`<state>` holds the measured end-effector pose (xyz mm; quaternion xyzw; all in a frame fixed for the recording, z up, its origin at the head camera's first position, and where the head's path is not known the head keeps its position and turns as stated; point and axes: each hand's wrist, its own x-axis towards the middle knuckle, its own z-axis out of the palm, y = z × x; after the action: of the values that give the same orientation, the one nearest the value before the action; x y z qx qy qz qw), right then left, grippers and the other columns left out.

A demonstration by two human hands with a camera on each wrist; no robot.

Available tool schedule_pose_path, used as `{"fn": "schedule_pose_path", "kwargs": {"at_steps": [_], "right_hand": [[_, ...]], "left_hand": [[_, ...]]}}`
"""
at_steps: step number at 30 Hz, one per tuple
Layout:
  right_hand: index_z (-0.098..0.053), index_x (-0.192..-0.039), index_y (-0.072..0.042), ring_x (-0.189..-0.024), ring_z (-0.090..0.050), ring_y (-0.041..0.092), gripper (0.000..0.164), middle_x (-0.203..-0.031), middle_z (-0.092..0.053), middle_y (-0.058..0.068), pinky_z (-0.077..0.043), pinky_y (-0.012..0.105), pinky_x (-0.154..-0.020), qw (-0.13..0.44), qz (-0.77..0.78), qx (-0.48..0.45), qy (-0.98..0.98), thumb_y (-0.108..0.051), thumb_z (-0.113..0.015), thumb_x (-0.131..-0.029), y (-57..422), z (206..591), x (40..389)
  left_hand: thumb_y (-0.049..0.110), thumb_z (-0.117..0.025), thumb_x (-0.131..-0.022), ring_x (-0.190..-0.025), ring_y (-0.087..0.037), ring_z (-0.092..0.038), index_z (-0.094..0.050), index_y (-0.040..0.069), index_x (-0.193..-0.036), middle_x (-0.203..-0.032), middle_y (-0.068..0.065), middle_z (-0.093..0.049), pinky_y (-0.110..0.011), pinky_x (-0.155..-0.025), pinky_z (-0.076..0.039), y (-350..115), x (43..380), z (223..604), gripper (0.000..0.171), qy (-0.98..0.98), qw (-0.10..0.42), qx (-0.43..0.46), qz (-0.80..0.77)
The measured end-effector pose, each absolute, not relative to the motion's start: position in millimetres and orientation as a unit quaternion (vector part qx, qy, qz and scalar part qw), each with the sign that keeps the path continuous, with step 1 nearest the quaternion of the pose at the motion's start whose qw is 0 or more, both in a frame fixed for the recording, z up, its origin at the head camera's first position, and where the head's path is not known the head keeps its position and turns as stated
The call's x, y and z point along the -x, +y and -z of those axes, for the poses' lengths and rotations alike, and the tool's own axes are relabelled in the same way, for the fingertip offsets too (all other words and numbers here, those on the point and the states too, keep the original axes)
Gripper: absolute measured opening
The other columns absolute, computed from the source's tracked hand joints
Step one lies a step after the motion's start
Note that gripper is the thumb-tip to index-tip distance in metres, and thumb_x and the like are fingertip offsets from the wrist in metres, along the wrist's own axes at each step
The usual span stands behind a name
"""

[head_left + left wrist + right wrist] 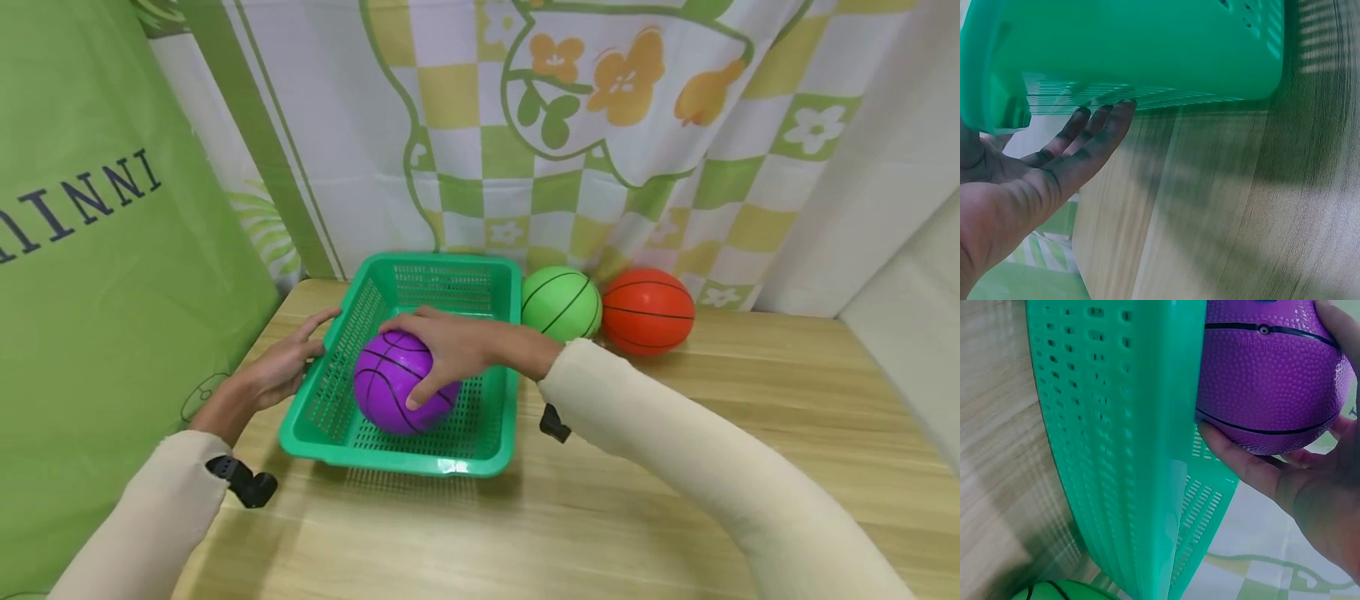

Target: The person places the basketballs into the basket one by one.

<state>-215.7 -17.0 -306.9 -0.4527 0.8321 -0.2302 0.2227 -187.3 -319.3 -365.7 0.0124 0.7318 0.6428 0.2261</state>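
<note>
A purple ball [401, 387] with black basketball lines is inside the green plastic basket [420, 463], in the head view. My right hand [457, 346] grips it from above and the right, thumb on the near side and fingers over the far side. The right wrist view shows the ball [1266, 381] above the basket's rim level, held between thumb and fingers. At the basket's left side is my left hand [281, 371], its fingers extended toward the wall. In the left wrist view those fingers [1094, 147] lie along the slatted wall, below the rim.
Right of the basket, a green ball [562, 302] and a red ball [648, 312] sit side by side on the wooden table [637, 500]. A patterned curtain [457, 150] hangs behind. Green fabric [97, 317] stands along the left.
</note>
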Motion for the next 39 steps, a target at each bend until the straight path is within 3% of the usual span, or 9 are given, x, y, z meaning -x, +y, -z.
{"fn": "schedule_pose_path", "kwargs": {"at_steps": [11, 19, 30, 39], "right_hand": [[-0.031, -0.156, -0.026, -0.115, -0.053, 0.023, 0.098, -0.137, -0.039, 0.010, -0.054, 0.034, -0.081, 0.241, 0.220, 0.453, 0.829, -0.047, -0.084, -0.077, -39, 317, 214], [-0.031, -0.155, -0.026, -0.114, -0.051, 0.020, 0.098, -0.135, -0.039, 0.009, -0.053, 0.032, -0.081, 0.242, 0.197, 0.483, 0.819, -0.049, -0.084, -0.076, -55, 317, 212], [-0.032, -0.156, -0.027, -0.113, -0.049, 0.018, 0.099, -0.135, -0.037, 0.009, -0.052, 0.030, -0.082, 0.241, 0.185, 0.492, 0.816, -0.051, -0.084, -0.076, -63, 321, 209], [-0.028, -0.158, -0.024, -0.116, -0.047, 0.018, 0.101, -0.136, -0.038, 0.009, -0.051, 0.028, -0.084, 0.240, 0.189, 0.509, 0.805, -0.047, -0.084, -0.077, -67, 323, 212]], "left_hand": [[0.005, -0.028, -0.102, -0.099, -0.025, -0.065, 0.002, 0.027, -0.162, -0.139, -0.031, -0.037, -0.048, -0.081, -0.056, -321, 186, 370, 0.070, 0.732, 0.229, -0.012, -0.641], [0.005, -0.027, -0.103, -0.110, -0.029, -0.061, 0.003, 0.027, -0.162, -0.148, -0.034, -0.028, -0.051, -0.086, -0.054, -322, 187, 369, 0.070, 0.729, 0.233, -0.014, -0.643], [0.005, -0.027, -0.103, -0.112, -0.029, -0.061, 0.002, 0.028, -0.162, -0.148, -0.034, -0.029, -0.052, -0.087, -0.054, -323, 187, 372, 0.070, 0.723, 0.235, -0.018, -0.649], [0.006, -0.027, -0.102, -0.124, -0.039, -0.051, 0.002, 0.030, -0.162, -0.151, -0.033, -0.025, -0.052, -0.090, -0.052, -325, 190, 369, 0.071, 0.731, 0.234, -0.021, -0.641]]}}
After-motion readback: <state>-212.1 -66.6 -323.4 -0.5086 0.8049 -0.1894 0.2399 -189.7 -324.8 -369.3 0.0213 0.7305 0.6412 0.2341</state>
